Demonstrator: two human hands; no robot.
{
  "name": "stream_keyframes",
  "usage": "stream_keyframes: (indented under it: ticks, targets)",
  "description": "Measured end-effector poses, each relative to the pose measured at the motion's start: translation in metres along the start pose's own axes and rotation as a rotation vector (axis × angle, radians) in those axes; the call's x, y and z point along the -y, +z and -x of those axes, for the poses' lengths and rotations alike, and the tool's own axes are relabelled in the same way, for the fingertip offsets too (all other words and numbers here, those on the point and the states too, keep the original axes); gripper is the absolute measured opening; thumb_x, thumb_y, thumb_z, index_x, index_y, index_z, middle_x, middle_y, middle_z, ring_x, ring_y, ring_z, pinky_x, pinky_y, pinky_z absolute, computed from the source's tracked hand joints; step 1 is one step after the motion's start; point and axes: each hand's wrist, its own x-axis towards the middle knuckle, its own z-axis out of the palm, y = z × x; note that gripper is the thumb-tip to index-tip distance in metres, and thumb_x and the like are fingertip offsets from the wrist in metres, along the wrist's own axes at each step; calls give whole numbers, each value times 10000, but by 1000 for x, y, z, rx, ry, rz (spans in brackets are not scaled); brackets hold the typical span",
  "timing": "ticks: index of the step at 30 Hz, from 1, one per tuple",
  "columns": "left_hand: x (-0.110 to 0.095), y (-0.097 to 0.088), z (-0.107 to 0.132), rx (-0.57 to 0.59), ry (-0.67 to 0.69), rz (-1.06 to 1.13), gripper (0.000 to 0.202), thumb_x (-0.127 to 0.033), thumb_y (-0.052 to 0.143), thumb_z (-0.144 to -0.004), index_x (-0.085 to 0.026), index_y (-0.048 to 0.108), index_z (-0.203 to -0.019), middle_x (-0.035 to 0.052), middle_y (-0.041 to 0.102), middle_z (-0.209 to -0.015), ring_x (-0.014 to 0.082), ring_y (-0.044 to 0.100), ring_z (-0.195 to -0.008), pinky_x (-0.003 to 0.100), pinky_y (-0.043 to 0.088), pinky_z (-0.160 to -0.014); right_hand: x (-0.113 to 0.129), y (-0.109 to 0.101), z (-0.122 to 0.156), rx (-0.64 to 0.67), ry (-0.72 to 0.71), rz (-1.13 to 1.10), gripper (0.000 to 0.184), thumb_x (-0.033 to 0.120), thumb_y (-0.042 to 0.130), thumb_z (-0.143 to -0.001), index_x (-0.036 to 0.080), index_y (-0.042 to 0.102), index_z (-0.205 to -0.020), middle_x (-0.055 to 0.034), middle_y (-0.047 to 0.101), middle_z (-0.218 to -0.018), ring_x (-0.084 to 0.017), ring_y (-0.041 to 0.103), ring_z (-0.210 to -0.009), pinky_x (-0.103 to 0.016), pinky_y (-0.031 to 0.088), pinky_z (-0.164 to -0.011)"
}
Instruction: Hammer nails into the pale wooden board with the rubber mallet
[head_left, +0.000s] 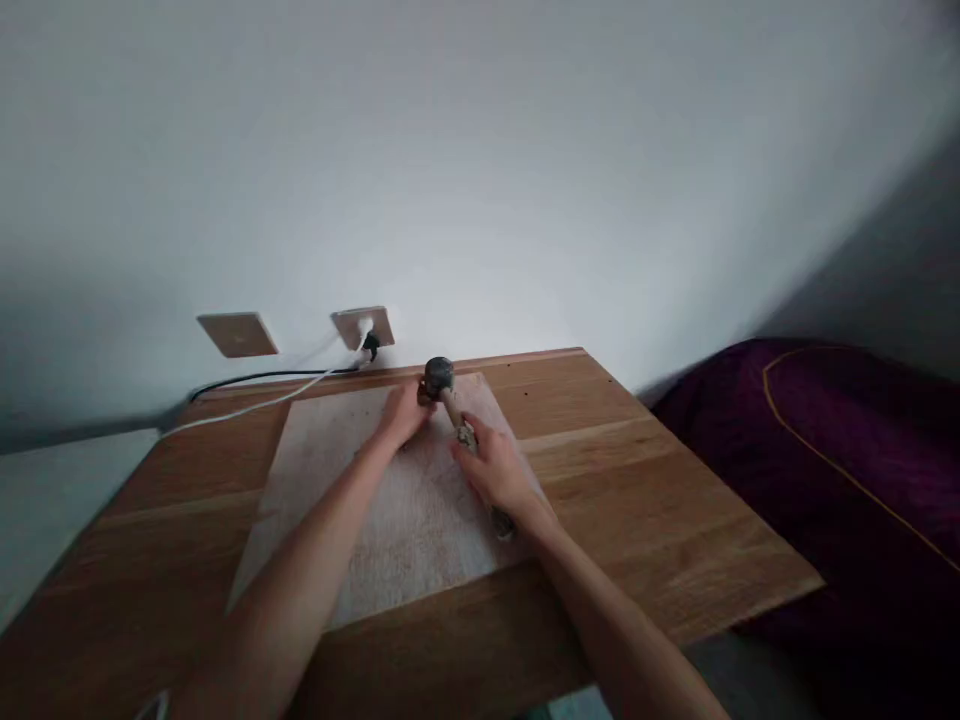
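A pale wooden board [390,520] lies on a brown wooden table [660,510]. My right hand [495,468] is wrapped round the handle of a hammer [444,385], whose dark head rests at the board's far edge. My left hand [405,412] sits on the board just left of the hammer head, fingers bunched together near the head. What those fingers pinch, if anything, is too small to make out.
A white wall [480,150] rises behind the table. Two wall plates [238,334] are mounted low on it, one with plugs and a white cable [255,405] and a black cable trailing left. A dark purple cushion [840,470] lies to the right.
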Motion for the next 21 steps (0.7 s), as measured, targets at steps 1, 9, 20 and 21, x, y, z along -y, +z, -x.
stream_keyframes:
  ticks: [1, 9, 20, 21]
  targets:
    - [1, 1, 0, -3, -8, 0, 285, -118, 721, -774, -149, 715, -1057, 124, 790, -1016, 269, 737, -958, 318, 541, -823, -1, 0, 0, 6, 1, -2, 506, 241, 562, -897, 95, 614, -1379, -1, 638, -643, -179, 563, -553, -258, 405, -562]
    - [3, 5, 0, -34, 20, 71, 370, -97, 709, -758, -189, 691, -1116, 94, 791, -1030, 268, 748, -970, 322, 569, -834, -2, 3, -1, -3, 10, 10, 513, 226, 549, -893, 101, 610, -1387, -26, 680, -687, -202, 613, -596, -274, 445, -595]
    - [0, 1, 2, -43, 40, 58, 357, -103, 704, -754, -174, 686, -1104, 102, 790, -1015, 286, 748, -967, 334, 567, -831, -2, 1, 1, -14, -8, 10, 488, 230, 555, -896, 130, 624, -1368, -42, 721, -760, -204, 656, -660, -274, 477, -643]
    - [0, 1, 2, -42, 39, 57, 358, -104, 702, -753, -176, 687, -1103, 99, 790, -1007, 287, 749, -961, 334, 568, -827, -2, 1, 0, -20, -10, 18, 482, 231, 560, -893, 130, 632, -1359, -51, 729, -783, -209, 663, -681, -277, 480, -653]
